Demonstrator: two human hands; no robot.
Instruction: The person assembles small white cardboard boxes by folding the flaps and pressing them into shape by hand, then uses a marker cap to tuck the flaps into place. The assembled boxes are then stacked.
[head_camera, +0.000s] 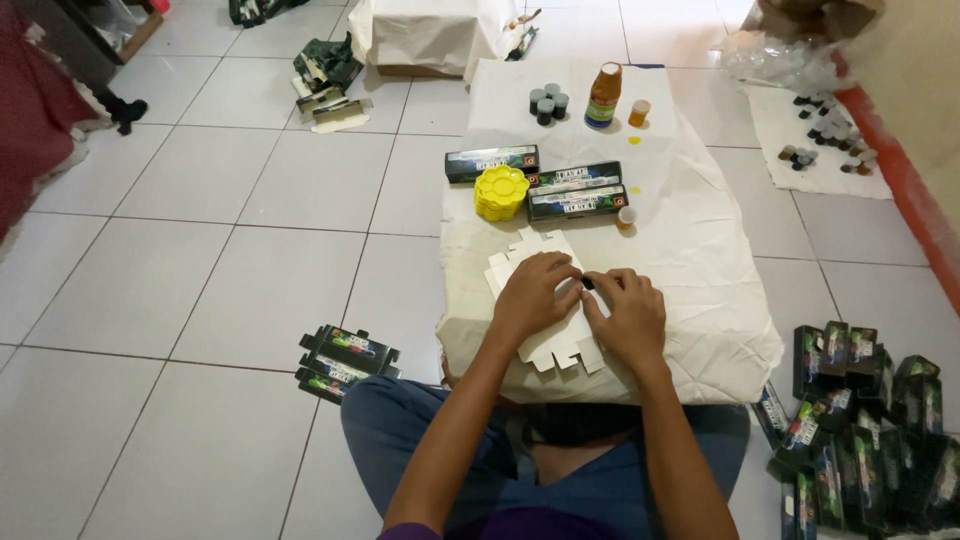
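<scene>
A flat white die-cut cardboard insert (521, 262) lies on a low table draped in white cloth (700, 250). My left hand (532, 294) presses down on its middle. My right hand (627, 313) rests on its right part, and the fingertips of both hands meet over a small dark thing I cannot make out. Beyond the insert stand a stack of yellow flower-shaped palettes (500, 192) and three long dark boxes (575, 202).
At the table's far end are several small dark-capped pots (547, 103), an orange bottle (603, 96) and small orange pots (639, 112). Dark boxes are piled on the floor at right (860, 430) and left (345, 362). More pots (825, 135) sit on paper by the wall.
</scene>
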